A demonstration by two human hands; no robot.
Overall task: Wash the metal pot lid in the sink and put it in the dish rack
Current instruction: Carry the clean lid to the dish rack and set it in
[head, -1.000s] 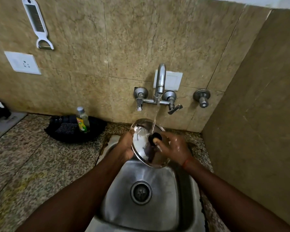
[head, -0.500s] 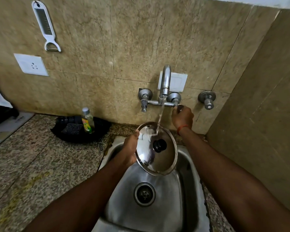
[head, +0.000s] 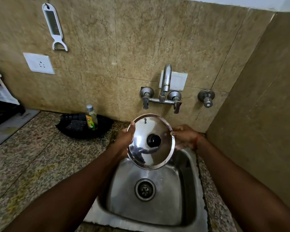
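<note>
Holding the metal pot lid over the sink, we are clamping its rim in both grips, left hand and right hand curled on the edge. The tap is showing no flow; rinsing looks done, and the dish rack step is remaining.

We cannot see the fingers of the left hand; the lid hides them. The lid also hides the back of the sink. A black thing at the left edge is cut off. The words on the bottle are too small to read.
</note>
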